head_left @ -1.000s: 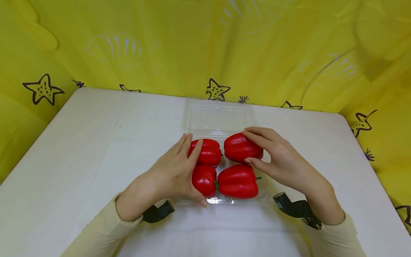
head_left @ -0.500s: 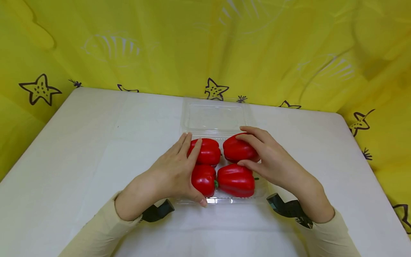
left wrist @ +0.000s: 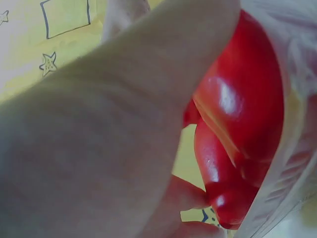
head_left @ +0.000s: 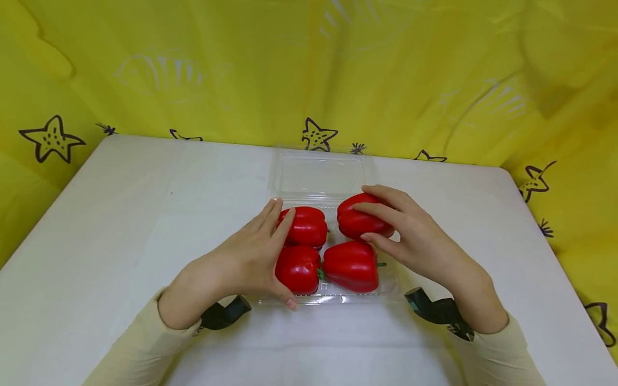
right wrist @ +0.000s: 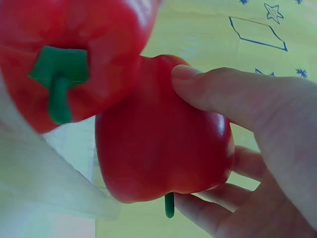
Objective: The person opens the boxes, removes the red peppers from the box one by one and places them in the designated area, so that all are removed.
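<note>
Red pepper (head_left: 362, 222) | over tray's (head_left: 388, 281) far-right part | long axis roughly crosswise, stem toward right-hand side | right hand (head_left: 412, 230) nearer, thumb and fingers gripping it | left hand (head_left: 246, 260) straight-fingered against left peppers (head_left: 306, 228)

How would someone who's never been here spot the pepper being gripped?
On the white table, find the clear plastic box, its lid open. Of the four red peppers there, look at the right side, nearer the lid. Only this pepper is gripped by the right hand.
</note>
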### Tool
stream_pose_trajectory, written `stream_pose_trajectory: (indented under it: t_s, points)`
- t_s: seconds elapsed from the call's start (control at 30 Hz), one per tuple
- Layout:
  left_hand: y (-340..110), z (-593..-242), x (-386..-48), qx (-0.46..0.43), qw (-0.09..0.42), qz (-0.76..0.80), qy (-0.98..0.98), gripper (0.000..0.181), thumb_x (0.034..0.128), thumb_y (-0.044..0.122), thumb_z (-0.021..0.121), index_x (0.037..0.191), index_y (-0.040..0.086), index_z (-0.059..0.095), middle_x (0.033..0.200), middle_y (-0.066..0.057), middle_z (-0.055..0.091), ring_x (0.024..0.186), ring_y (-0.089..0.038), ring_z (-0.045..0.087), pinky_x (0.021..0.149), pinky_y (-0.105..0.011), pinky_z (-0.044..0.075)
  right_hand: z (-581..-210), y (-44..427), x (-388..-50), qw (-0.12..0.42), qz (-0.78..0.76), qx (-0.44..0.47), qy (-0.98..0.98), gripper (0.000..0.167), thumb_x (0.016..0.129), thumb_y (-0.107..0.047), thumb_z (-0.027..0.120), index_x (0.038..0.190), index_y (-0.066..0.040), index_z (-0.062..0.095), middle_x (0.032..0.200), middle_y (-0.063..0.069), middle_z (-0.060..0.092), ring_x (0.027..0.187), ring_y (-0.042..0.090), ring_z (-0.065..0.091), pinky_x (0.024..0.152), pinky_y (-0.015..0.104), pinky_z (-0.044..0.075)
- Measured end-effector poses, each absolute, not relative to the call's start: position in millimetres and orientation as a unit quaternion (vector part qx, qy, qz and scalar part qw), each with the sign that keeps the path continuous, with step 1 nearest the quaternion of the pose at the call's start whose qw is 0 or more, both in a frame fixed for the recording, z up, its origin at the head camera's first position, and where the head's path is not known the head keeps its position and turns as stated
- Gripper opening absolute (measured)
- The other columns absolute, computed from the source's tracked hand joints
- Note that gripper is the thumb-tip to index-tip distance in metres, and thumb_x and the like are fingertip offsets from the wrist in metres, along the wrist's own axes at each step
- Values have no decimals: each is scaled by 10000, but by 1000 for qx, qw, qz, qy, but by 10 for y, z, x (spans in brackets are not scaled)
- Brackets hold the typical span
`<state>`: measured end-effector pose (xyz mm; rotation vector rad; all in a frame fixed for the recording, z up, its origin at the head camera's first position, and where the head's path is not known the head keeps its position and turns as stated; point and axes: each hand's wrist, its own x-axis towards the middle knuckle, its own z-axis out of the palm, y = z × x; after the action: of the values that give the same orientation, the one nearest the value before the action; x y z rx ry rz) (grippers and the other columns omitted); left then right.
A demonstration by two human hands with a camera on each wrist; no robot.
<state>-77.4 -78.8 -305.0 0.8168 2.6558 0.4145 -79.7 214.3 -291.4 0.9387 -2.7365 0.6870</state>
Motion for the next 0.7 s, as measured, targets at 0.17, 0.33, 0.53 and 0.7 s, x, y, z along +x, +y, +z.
stream_pose_trajectory:
  t_s: [0.17, 0.33, 0.53, 0.7]
  points:
    - [-803, -3051, -778, 289, 168, 147, 931, 1412, 572, 650, 865, 1591, 46, 97, 1658, -224, 44, 1544, -399, 23, 1196, -501, 301, -2869, 2178, -791, 107, 229, 308, -917, 542, 787, -80, 825, 1291, -166, 646, 1449, 103, 500, 1264, 259, 502, 768, 331, 599]
    - [-786, -3048, -782, 287, 169, 148, 931, 1414, 574, 644, 867, 1593, 52, 87, 1660, -220, 38, 1545, -396, 13, 1201, -501, 292, -2836, 2216, -788, 127, 227, 299, -918, 556, 771, -61, 831, 1288, -158, 651, 1446, 109, 510, 1293, 275, 493, 810, 321, 595]
    - [-777, -3049, -779, 285, 167, 147, 932, 1408, 577, 637, 869, 1593, 52, 89, 1659, -221, 43, 1544, -396, 15, 1200, -499, 297, -2823, 2283, -810, 147, 213, 288, -922, 557, 756, -39, 835, 1276, -130, 657, 1445, 118, 512, 1280, 284, 505, 840, 285, 593]
    - [-781, -3050, -779, 285, 166, 148, 932, 1403, 580, 630, 872, 1591, 44, 96, 1656, -230, 51, 1542, -403, 22, 1198, -500, 300, -2824, 2351, -836, 167, 218, 279, -920, 571, 740, -14, 840, 1272, -108, 658, 1442, 129, 518, 1283, 309, 502, 914, -20, 340]
